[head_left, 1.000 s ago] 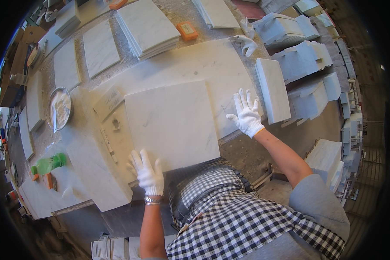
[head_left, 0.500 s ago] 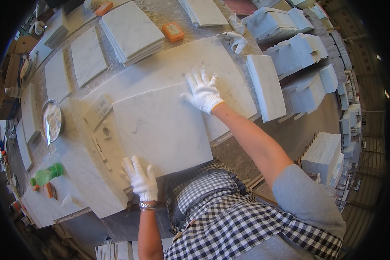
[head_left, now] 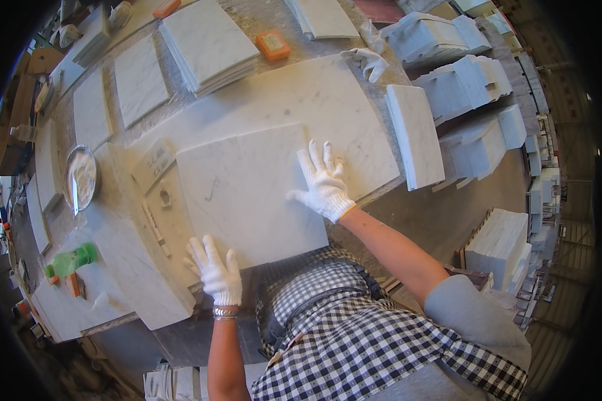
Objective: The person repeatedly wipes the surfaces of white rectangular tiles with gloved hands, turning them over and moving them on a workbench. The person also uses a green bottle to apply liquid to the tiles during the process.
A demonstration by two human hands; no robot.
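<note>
A square white marble tile (head_left: pixel 247 194) with faint grey veins lies before me on a larger marble slab (head_left: pixel 354 107). My left hand (head_left: pixel 215 271), in a white knit glove, rests at the tile's near left corner with its fingers spread. At the tile's right edge lies my right hand (head_left: pixel 323 179), gloved the same way, fingers fanned out and thumb over the tile. Neither hand grips anything. Left of the tile are a marker pen (head_left: pixel 156 230), a small ring-shaped piece (head_left: pixel 164 197) and a narrow marble strip with handwriting (head_left: pixel 152 165).
A bowl of white paste (head_left: pixel 81 180) and a green bottle (head_left: pixel 71 260) stand at the left. Stacked tiles (head_left: pixel 209 43) and an orange block (head_left: pixel 272 45) lie at the back. Loose white gloves (head_left: pixel 366 63) sit beyond the slab. More marble stacks (head_left: pixel 461 83) line the right.
My right hand has slid nearer to me along the tile's right side, from its far right corner. My left hand has barely moved, staying at the near left corner.
</note>
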